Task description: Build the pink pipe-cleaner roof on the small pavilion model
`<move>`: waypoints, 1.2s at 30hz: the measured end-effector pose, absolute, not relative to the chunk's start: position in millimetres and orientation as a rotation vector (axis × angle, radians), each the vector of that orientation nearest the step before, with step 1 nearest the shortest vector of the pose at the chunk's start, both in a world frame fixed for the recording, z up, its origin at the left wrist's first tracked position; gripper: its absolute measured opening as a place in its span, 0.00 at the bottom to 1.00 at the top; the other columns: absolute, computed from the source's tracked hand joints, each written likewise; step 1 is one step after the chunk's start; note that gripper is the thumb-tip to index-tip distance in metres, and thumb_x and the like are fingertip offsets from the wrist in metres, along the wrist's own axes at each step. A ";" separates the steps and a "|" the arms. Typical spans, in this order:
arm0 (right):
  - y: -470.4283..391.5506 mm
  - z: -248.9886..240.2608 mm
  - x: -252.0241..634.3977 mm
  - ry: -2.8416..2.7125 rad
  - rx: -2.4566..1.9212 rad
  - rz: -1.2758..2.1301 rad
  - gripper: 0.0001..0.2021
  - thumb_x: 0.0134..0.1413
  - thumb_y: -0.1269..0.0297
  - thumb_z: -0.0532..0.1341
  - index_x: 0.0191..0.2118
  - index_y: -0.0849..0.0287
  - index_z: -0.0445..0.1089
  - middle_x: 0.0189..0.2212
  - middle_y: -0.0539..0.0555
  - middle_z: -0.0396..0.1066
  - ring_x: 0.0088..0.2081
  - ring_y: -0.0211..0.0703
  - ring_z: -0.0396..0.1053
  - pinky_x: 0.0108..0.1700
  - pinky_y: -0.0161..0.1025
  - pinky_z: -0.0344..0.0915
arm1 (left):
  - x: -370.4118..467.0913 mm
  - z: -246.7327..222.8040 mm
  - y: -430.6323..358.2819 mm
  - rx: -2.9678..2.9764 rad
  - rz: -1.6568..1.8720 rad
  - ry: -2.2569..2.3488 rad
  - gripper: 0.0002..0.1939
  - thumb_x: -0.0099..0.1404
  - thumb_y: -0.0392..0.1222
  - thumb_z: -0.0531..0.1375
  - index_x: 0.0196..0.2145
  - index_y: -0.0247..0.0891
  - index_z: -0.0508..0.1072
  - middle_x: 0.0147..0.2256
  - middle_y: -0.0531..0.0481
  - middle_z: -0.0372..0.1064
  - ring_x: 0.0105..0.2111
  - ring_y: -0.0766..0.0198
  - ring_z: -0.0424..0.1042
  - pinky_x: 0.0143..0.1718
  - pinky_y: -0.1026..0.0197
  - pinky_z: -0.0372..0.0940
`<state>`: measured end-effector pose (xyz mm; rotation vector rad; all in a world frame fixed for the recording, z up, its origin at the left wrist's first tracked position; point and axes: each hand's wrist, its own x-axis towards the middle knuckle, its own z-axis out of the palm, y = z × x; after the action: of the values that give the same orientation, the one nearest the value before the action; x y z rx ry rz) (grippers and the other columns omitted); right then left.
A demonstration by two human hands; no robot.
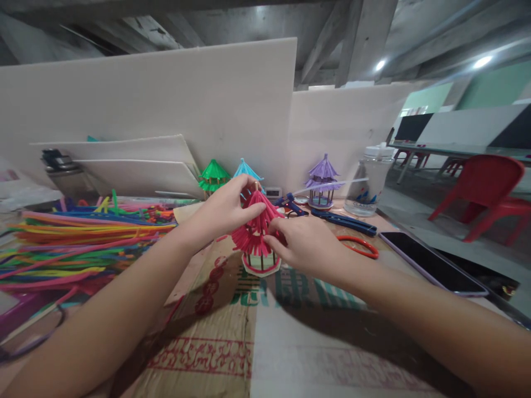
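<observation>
A small pavilion model (262, 249) with a two-tier red roof of fuzzy strips, like pipe cleaners, stands upright on a pale base with a red rim. Thin brown posts show below the lower roof. My left hand (234, 204) is closed around the upper roof near its peak, thumb on the near side. On the right side, between the two roof tiers, my right hand (296, 240) pinches the red strips with thumb and forefinger. Its other fingers are curled, and exactly what lies between the fingertips is partly hidden.
Bundles of colourful pipe cleaners (95, 237) lie left. Behind stand green (214, 176), blue (244, 168) and purple (323, 179) pavilion models. A glue gun (290, 203), an orange-red handle loop (360, 246), a phone (431, 262) and a clear bottle (369, 179) are right.
</observation>
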<state>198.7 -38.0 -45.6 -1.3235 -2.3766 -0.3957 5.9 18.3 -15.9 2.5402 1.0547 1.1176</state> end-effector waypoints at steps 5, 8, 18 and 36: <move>-34.7 -49.2 198.2 -2.357 -1.316 -0.399 0.11 0.65 0.60 0.57 0.36 0.58 0.73 0.29 0.53 0.79 0.29 0.42 0.73 0.28 0.38 0.46 | 6.2 -15.2 19.6 2.531 1.110 1.047 0.13 0.64 0.46 0.60 0.43 0.39 0.66 0.41 0.48 0.69 0.41 0.58 0.71 0.45 0.54 0.65; -30.5 -53.9 199.5 -2.323 -1.303 -0.477 0.11 0.66 0.60 0.56 0.39 0.59 0.73 0.29 0.54 0.79 0.29 0.43 0.73 0.29 0.39 0.47 | 7.2 -14.9 20.1 2.533 1.115 1.052 0.12 0.64 0.45 0.60 0.43 0.39 0.66 0.41 0.48 0.69 0.40 0.58 0.71 0.44 0.55 0.65; -37.9 -40.9 202.3 -2.422 -1.356 -0.542 0.15 0.66 0.54 0.57 0.33 0.58 0.74 0.27 0.53 0.77 0.28 0.44 0.71 0.28 0.39 0.43 | 6.0 -13.2 19.8 2.522 1.101 1.042 0.13 0.64 0.46 0.61 0.44 0.38 0.66 0.41 0.49 0.68 0.41 0.57 0.71 0.45 0.54 0.65; -14.9 -21.3 243.0 -2.276 -1.428 -0.051 0.12 0.64 0.56 0.57 0.36 0.56 0.73 0.29 0.50 0.75 0.29 0.39 0.67 0.29 0.35 0.51 | 6.1 -22.3 30.9 2.410 1.200 0.933 0.16 0.68 0.48 0.60 0.49 0.37 0.71 0.47 0.45 0.74 0.47 0.57 0.73 0.49 0.56 0.66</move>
<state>243.0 -14.9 -21.3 -1.4283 -2.2758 -0.0510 6.1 30.9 -22.3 2.4098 0.9333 1.2000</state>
